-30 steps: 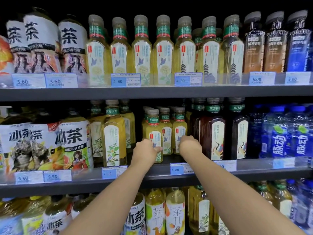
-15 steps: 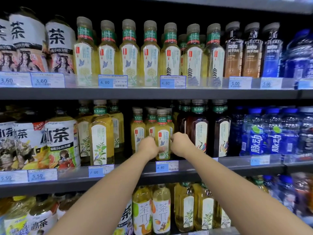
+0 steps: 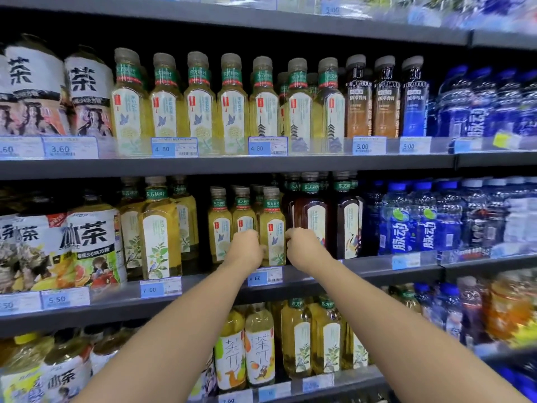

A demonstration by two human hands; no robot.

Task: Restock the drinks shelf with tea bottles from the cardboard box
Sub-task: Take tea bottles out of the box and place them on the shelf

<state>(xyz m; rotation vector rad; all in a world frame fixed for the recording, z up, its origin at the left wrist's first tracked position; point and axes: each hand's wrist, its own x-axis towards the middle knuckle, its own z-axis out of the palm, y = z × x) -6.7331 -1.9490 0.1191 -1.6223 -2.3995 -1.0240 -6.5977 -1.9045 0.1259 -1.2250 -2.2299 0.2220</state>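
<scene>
Small yellow tea bottles with green neck bands stand in rows on the middle shelf [image 3: 363, 266]. The front tea bottle [image 3: 272, 225] stands upright near the shelf edge, between my two hands. My left hand [image 3: 245, 250] curls against its left side and hides the lower part of the neighbouring small bottle [image 3: 243, 210]. My right hand [image 3: 305, 250] curls round its right side, fingers touching the label. The fingertips are hidden behind the knuckles. The cardboard box is out of view.
Dark tea bottles [image 3: 315, 216] stand right of my right hand, with taller yellow bottles [image 3: 158, 228] to the left. A dark gap [image 3: 203, 228] separates those from the small ones. Blue drink bottles [image 3: 412, 222] fill the right. A 4.80 price tag [image 3: 264, 276] hangs below.
My hands, on separate bottles a second ago, have closed in on one front bottle. The view has shifted, showing more of the upper shelf.
</scene>
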